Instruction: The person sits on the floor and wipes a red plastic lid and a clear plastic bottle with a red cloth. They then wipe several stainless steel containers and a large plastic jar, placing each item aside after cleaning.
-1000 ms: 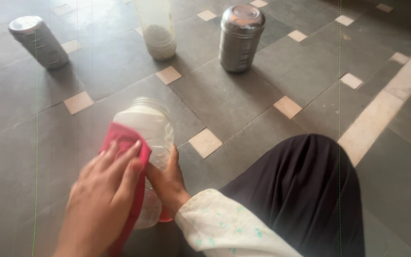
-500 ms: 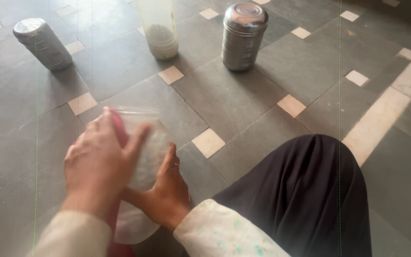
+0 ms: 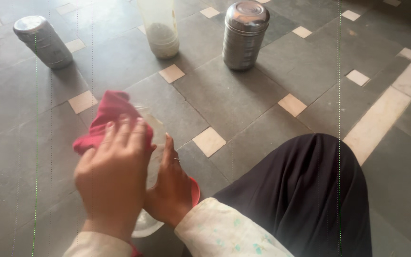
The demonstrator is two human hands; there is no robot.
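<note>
Now the left hand (image 3: 112, 178) presses a red cloth (image 3: 110, 119) against a clear jar (image 3: 151, 143), fingers spread over it. Just right, the right hand (image 3: 170, 188) grips the jar's side. Beyond them, two steel tins (image 3: 44, 40) flank a plastic container (image 3: 160, 28) on the floor (image 3: 243, 104).

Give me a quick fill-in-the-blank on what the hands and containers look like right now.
1. The left hand presses a ___ cloth against the clear plastic jar.
2. The right hand steadies the ___.
3. Two ___ steel canisters stand on the tiled floor.
Missing: red; jar; lidded
</note>
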